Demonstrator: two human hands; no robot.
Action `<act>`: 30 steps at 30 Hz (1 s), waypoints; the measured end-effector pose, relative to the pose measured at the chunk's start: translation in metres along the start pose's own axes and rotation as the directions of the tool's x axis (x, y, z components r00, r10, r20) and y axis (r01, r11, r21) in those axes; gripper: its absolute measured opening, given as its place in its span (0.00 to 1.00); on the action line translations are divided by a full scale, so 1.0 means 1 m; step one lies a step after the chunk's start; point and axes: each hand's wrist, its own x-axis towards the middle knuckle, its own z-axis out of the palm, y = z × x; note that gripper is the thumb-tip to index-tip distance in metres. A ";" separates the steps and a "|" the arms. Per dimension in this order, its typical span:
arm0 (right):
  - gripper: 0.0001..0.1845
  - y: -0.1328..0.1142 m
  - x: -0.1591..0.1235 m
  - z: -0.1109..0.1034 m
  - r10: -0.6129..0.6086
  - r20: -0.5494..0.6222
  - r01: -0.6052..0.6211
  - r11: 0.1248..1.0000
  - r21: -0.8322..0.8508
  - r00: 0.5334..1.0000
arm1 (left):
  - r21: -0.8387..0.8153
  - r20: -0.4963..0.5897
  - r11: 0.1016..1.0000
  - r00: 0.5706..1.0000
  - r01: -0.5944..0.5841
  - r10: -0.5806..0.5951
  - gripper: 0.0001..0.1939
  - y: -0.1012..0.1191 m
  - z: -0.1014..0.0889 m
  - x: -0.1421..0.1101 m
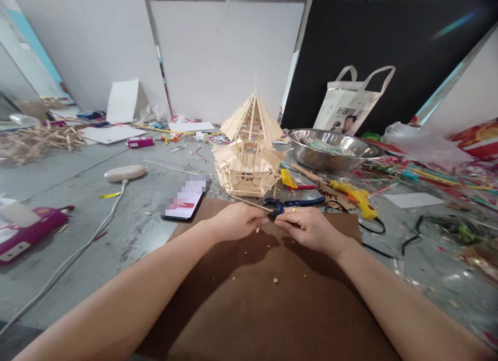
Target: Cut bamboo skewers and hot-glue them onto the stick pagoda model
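My left hand (243,221) is closed on a thin wooden stick (254,204) that points away to the upper left. Close beside it, my right hand (309,226) is closed around a small dark tool (273,214), whose dark tip meets the stick's end; most of the tool is hidden in the fingers. Both hands are over a brown board (249,309) dotted with small wood chips (275,281). Just beyond the hands stands a pavilion model (251,166) of wooden sticks with a pointed roof. Blue-handled pliers (303,201) lie right behind my right hand.
A phone (189,197) lies left of the model. To the right are a yellow glue gun (356,197), a steel bowl (334,148) and a tote bag (344,109). A white cable (89,247) and purple power strip (33,234) are at left, near piled sticks (39,143).
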 end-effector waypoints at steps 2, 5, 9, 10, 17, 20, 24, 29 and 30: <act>0.15 0.002 0.000 0.002 0.045 0.012 -0.045 0.999 -0.004 0.999 | 0.055 -0.030 0.997 0.998 0.053 -0.051 0.15 -0.005 -0.001 -0.001; 0.15 0.003 0.000 0.008 0.086 0.076 -0.084 0.996 -0.027 0.993 | 0.131 -0.068 0.981 0.989 0.140 -0.132 0.15 -0.010 -0.001 -0.001; 0.16 -0.001 0.001 0.015 0.078 0.133 -0.066 0.994 -0.088 0.988 | 0.209 -0.070 0.952 0.974 0.225 -0.215 0.15 -0.016 0.005 -0.001; 0.16 -0.002 0.001 0.016 0.075 0.132 -0.061 0.992 -0.107 0.988 | 0.228 -0.069 0.944 0.971 0.239 -0.229 0.15 -0.018 0.006 -0.001; 0.13 -0.005 0.001 0.017 0.080 0.123 -0.063 0.989 -0.133 0.989 | 0.292 -0.132 0.908 0.953 0.301 -0.274 0.13 -0.023 0.010 -0.002; 0.12 -0.005 0.000 0.016 0.096 0.060 -0.090 0.991 -0.100 0.994 | 0.293 -0.266 0.908 0.938 0.300 -0.224 0.12 -0.024 0.009 -0.002; 0.09 -0.008 0.002 0.014 0.187 -0.206 -0.190 0.982 0.002 0.961 | 0.206 -0.442 0.942 0.884 0.263 -0.150 0.12 -0.023 0.006 -0.001; 0.08 -0.010 0.006 0.009 0.397 -0.254 -0.267 0.865 0.425 0.882 | -0.032 -0.460 0.990 0.877 0.140 -0.139 0.10 -0.009 0.002 -0.002; 0.08 -0.011 0.006 0.009 0.423 -0.218 -0.264 0.815 0.516 0.880 | -0.064 -0.434 0.993 0.893 0.103 -0.120 0.11 -0.004 0.001 -0.003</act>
